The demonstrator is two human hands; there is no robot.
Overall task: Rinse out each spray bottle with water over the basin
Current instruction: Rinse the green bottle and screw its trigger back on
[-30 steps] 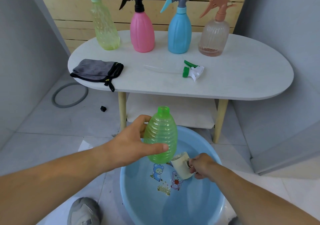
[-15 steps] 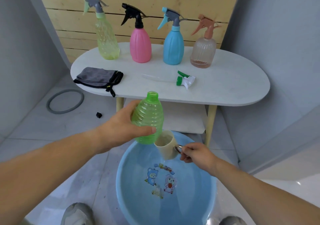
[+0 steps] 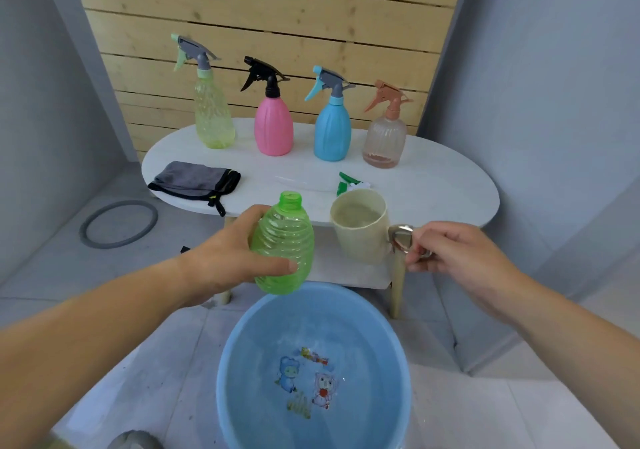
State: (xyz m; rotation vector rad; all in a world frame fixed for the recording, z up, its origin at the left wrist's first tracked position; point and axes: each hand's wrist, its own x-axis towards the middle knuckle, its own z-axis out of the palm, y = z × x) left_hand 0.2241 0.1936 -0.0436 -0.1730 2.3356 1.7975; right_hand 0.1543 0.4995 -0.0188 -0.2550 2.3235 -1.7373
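Green bottle held near-upright in left hand, open neck pointing up

Ribbed translucent plastic green bottle

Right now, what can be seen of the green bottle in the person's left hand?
The green bottle looks like translucent plastic, with horizontal ribs round a rounded body that narrows to a short threaded neck. The neck is open, with no spray head on it. It stands nearly upright, tipped slightly. The left hand grips its body, thumb across the front, fingers behind. It hangs above the far edge of the blue basin, with the cream cup beside it, apart. Whether it holds water cannot be told.
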